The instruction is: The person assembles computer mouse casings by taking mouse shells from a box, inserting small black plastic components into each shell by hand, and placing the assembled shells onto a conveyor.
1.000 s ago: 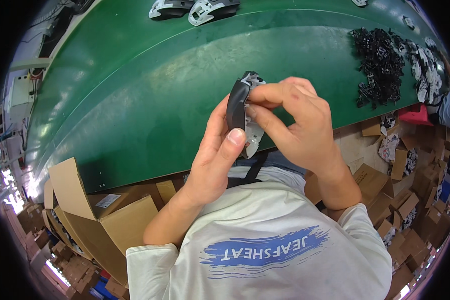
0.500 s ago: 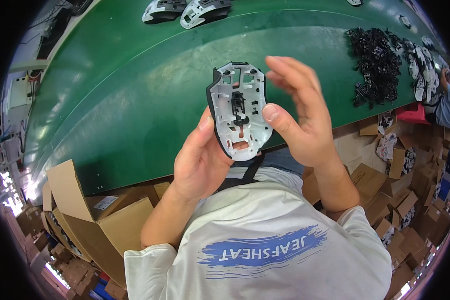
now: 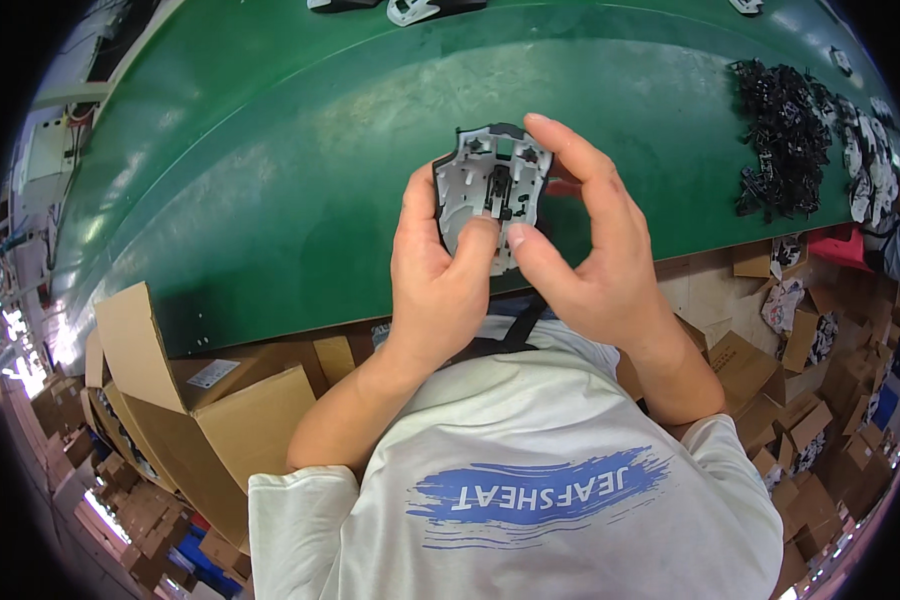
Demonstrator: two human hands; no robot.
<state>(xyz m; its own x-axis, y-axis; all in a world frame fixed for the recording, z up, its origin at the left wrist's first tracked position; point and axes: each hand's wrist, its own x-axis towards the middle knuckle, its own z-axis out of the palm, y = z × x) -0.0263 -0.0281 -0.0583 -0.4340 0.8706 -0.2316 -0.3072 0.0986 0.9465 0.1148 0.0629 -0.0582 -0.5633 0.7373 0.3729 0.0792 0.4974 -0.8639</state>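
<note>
At centre frame, my left hand [image 3: 438, 295] and right hand [image 3: 595, 275] hold the shell [image 3: 466, 188], fingers [image 3: 578, 152] around its edges, apparently for steadiness.

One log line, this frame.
shell: hollow inside showing; left hand: holds left side; right hand: holds right side; black parts: heaped on table

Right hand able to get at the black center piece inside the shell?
Likely yes: the shell opens toward the camera, and the right hand has its thumb near the black center piece. The left hand's thumb crowds only its lower end.
</note>
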